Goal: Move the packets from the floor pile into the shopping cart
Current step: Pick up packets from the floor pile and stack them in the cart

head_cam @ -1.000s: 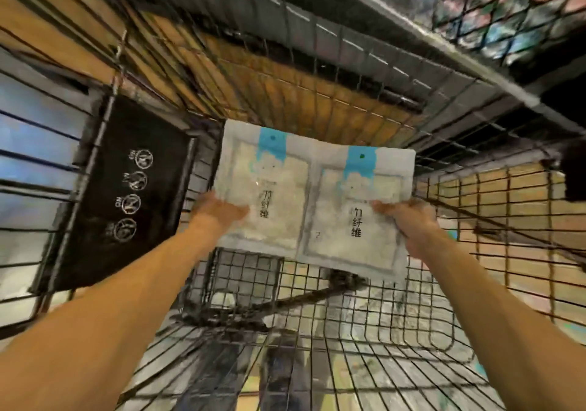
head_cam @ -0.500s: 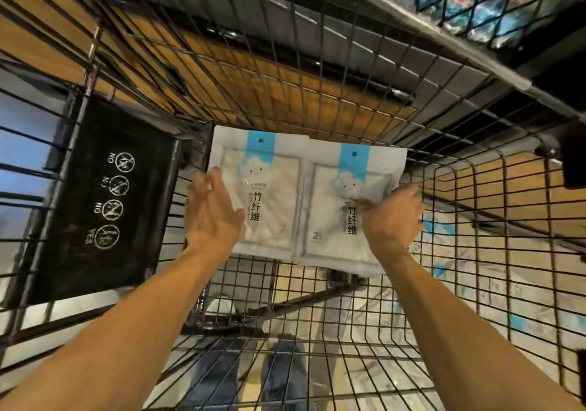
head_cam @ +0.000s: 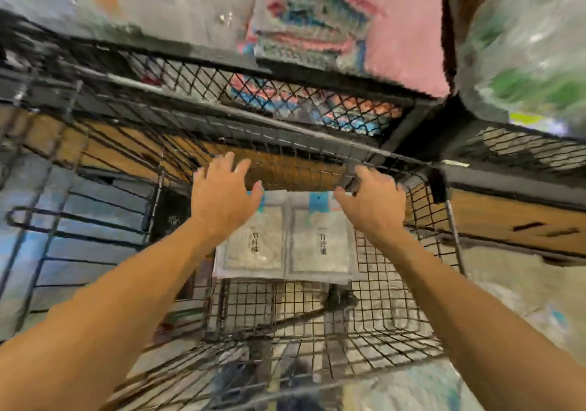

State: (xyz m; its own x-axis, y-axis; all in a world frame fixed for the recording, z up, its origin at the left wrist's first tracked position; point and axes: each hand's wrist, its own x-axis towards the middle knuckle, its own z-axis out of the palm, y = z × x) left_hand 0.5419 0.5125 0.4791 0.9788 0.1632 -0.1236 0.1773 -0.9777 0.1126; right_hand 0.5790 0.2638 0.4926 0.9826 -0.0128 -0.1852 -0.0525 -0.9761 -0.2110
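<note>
Both hands hover spread and empty over the cart: left hand [head_cam: 223, 199] at 11 o'clock of the packets, right hand [head_cam: 374, 203] at 1 o'clock, fingers loose. Two white packets [head_cam: 287, 245] lie flat, side by side on the shopping cart [head_cam: 396, 309] wire floor, blue tabs toward 12, long axes 12–6. Wood-plank floor [head_cam: 507, 214] beyond. Mesh shelf [head_cam: 285, 93] at 12 holds blurred goods.

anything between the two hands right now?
Head view: the two packets lie side by side on the cart's wire floor, below the gap between the open left hand and right hand.
</note>
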